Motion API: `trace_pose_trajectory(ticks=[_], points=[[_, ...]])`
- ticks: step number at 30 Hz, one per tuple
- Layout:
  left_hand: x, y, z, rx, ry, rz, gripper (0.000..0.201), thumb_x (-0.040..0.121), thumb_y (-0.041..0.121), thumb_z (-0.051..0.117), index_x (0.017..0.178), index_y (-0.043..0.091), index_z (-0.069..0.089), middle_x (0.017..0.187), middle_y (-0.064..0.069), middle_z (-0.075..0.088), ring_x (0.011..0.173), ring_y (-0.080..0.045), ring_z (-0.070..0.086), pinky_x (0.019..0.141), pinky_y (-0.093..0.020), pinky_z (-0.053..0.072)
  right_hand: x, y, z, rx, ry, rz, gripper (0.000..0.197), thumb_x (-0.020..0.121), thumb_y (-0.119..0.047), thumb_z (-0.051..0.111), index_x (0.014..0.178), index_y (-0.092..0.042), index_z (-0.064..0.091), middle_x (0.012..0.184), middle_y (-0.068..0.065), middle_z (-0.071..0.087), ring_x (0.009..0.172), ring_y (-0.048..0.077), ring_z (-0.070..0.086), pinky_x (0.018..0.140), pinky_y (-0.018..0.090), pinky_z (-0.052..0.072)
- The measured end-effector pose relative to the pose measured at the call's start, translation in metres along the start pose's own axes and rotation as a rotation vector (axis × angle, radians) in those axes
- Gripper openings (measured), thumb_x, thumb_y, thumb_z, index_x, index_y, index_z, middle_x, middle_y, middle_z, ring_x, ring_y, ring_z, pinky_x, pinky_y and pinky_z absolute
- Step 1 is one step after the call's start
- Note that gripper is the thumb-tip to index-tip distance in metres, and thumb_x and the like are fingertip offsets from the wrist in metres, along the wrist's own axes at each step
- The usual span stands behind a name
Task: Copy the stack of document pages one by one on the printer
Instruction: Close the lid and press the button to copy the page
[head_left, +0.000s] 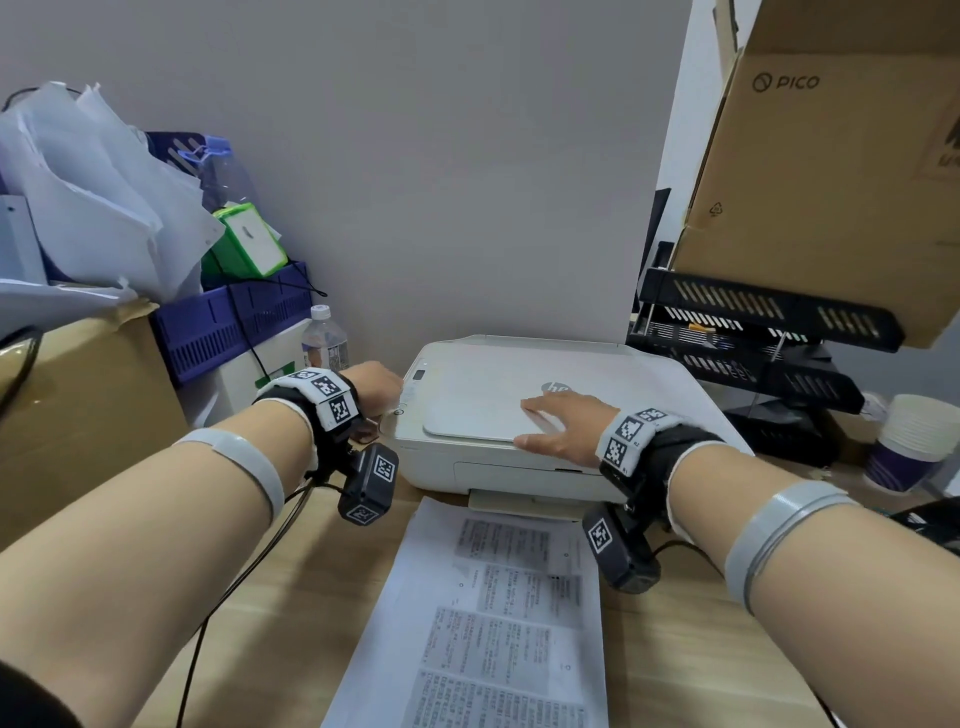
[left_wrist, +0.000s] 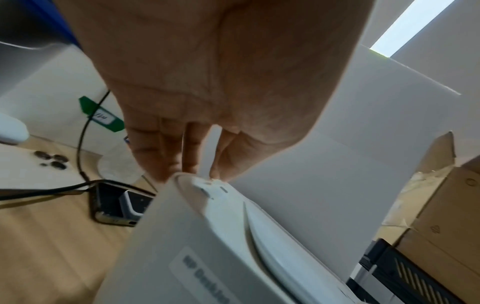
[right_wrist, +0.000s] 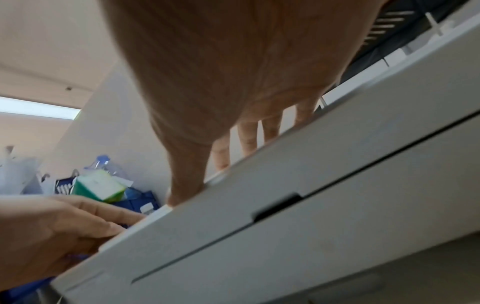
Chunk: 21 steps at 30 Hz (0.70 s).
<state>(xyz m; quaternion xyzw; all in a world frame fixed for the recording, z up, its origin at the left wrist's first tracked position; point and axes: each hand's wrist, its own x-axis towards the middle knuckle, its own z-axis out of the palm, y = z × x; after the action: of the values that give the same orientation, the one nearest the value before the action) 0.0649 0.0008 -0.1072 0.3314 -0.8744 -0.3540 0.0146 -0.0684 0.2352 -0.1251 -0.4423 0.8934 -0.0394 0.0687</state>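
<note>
Right hand (head_left: 563, 423): fingers (right_wrist: 246, 135) straight, slightly spread, lying flat on the closed lid (head_left: 483, 405) of the printer (head_left: 519, 467); thumb along the lid's front edge, palm down, wrist just past the printer's front-right corner, forearm running back toward the person. Holds nothing. Left hand (head_left: 376, 387): fingers (left_wrist: 192, 156) extended downward and close together, tips touching the button panel at the printer's left edge, near the small display; which button, can't tell. Not wrapped round anything. In the right wrist view the left fingers sit against the printer's left rim. Left wrist is level with the printer top, forearm angled in from the printer's left. Both wrists carry marker bands and a black camera pod hanging below; grey bands on both forearms. Pages (head_left: 498, 613): printed sheets lying flat on the wooden desk (head_left: 291, 623) directly in front of the printer, top edge just short of its output slot, neither hand touching them. How many sheets, can't tell. Left of the printer: water bottle (head_left: 324, 338), blue basket (head_left: 234, 322) with a green box (head_left: 249, 241), loose paper piled on a cardboard box. Right of the printer: black tray rack (head_left: 753, 332), stack of paper cups (head_left: 911, 441), PICO carton (head_left: 831, 156) above.
</note>
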Motion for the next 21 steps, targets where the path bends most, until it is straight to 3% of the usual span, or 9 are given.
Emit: trace_pose_trajectory(ticks=[3,5,8,12,15,18,21], points=[[0.000,0.012,-0.003,0.147,0.163,0.085,0.027,0.094,0.008,0.049,0.111,0.005,0.071,0.106,-0.012,0.067,0.094,-0.027,0.061,0.087,-0.034,0.052,-0.005,0.002,-0.012,0.035,0.042,-0.017,0.065,0.085,-0.065,0.059,0.142,-0.036,0.047,0.155,-0.002,0.037,0.139,0.022,0.040,0.112,0.037,0.033],[0.001,0.020,-0.003,0.158,0.168,0.143,0.027,0.093,0.008,0.051,0.110,0.006,0.072,0.102,-0.011,0.068,0.097,-0.029,0.063,0.085,-0.031,0.050,-0.007,0.003,-0.014,0.018,0.093,-0.027,0.058,0.082,-0.067,0.062,0.132,-0.040,0.056,0.144,-0.007,0.050,0.128,0.020,0.049,0.104,0.038,0.042],[0.001,0.030,0.000,0.092,0.080,0.161,0.019,0.095,0.010,0.049,0.101,0.012,0.066,0.099,-0.012,0.066,0.082,-0.027,0.064,0.076,-0.037,0.056,-0.009,-0.001,-0.014,-0.126,0.157,-0.064,0.045,0.083,-0.070,0.056,0.117,-0.041,0.061,0.119,-0.015,0.061,0.109,0.016,0.057,0.088,0.036,0.049],[-0.003,0.041,0.003,-0.049,-0.094,0.071,0.027,0.103,0.027,0.045,0.120,0.008,0.054,0.099,-0.017,0.061,0.074,-0.031,0.069,0.069,-0.036,0.057,-0.018,-0.003,-0.015,-0.249,0.335,-0.238,0.031,0.093,-0.059,0.050,0.106,-0.035,0.064,0.104,-0.014,0.059,0.102,0.011,0.052,0.080,0.034,0.047],[0.001,0.044,-0.001,-0.170,-0.123,0.053,0.031,0.103,0.029,0.047,0.121,0.003,0.051,0.092,-0.017,0.063,0.066,-0.029,0.072,0.059,-0.033,0.057,-0.018,0.003,-0.020,-0.157,0.481,-0.267,0.027,0.094,-0.053,0.052,0.099,-0.030,0.065,0.097,-0.012,0.058,0.093,0.014,0.055,0.074,0.032,0.046],[0.010,0.049,-0.008,-0.430,-0.068,0.107,0.028,0.099,0.016,0.056,0.115,-0.006,0.056,0.076,-0.017,0.063,0.055,-0.023,0.069,0.048,-0.027,0.055,-0.009,0.009,-0.035,-0.094,0.685,-0.300,0.027,0.090,-0.046,0.064,0.093,-0.020,0.066,0.088,-0.004,0.057,0.084,0.021,0.055,0.071,0.034,0.046],[0.018,0.062,-0.018,-0.661,0.047,0.171,0.026,0.098,0.024,0.057,0.104,-0.001,0.056,0.076,-0.015,0.062,0.050,-0.016,0.067,0.047,-0.024,0.055,-0.006,0.002,-0.055,-0.072,0.904,-0.278,0.017,0.086,-0.025,0.068,0.090,-0.013,0.056,0.086,0.002,0.051,0.082,0.025,0.049,0.072,0.039,0.045]])
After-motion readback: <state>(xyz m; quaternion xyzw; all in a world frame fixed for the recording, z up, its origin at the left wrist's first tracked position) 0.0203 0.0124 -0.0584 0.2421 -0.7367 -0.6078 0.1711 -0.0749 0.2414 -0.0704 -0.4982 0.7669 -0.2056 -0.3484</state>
